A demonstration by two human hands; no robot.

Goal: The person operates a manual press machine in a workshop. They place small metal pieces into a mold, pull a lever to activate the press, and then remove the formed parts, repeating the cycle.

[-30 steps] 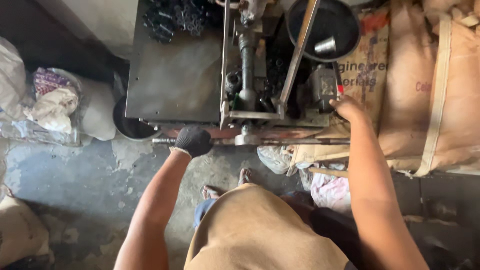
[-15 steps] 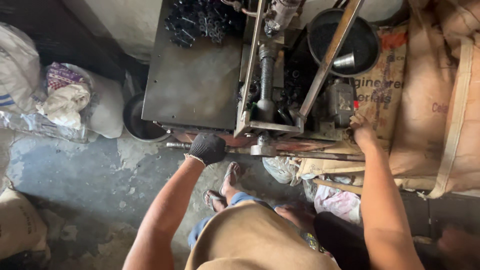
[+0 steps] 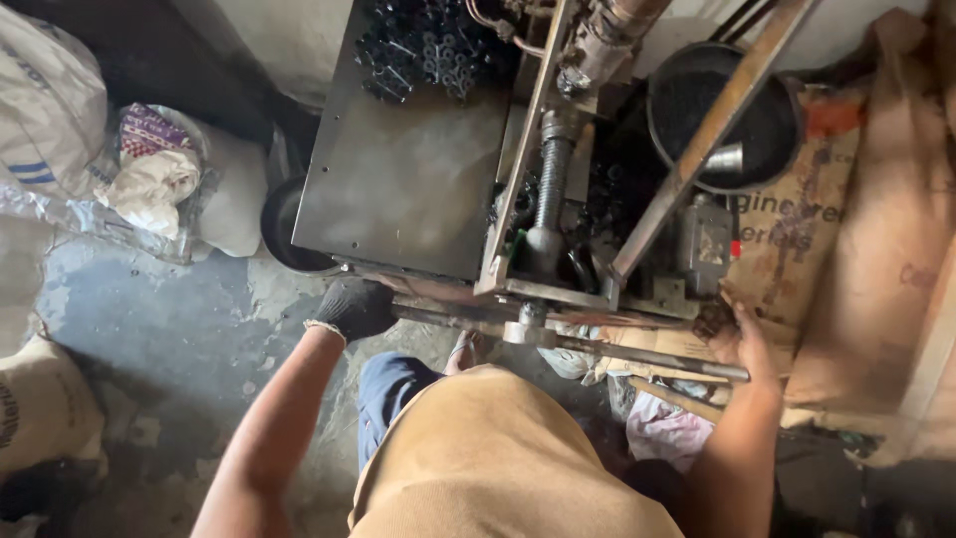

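I am gripping the long steel bar (image 3: 558, 339) across the frame's centre with both hands: my gloved left hand (image 3: 355, 309) is wrapping its left end. My bare right hand (image 3: 739, 344) is closing round its right end, below the screw press (image 3: 551, 189).

Sacks (image 3: 45, 110), black pan (image 3: 722, 120), cardboard (image 3: 856, 259) around.

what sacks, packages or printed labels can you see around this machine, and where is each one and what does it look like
White woven sack: far left, bulging, with blue stripes.
Clear plastic bag: beside that sack, holding crumpled cloth.
Tan sack: lower left on the floor, with dark print.
Brown paper sacks: right of the machine, with dark and orange print.
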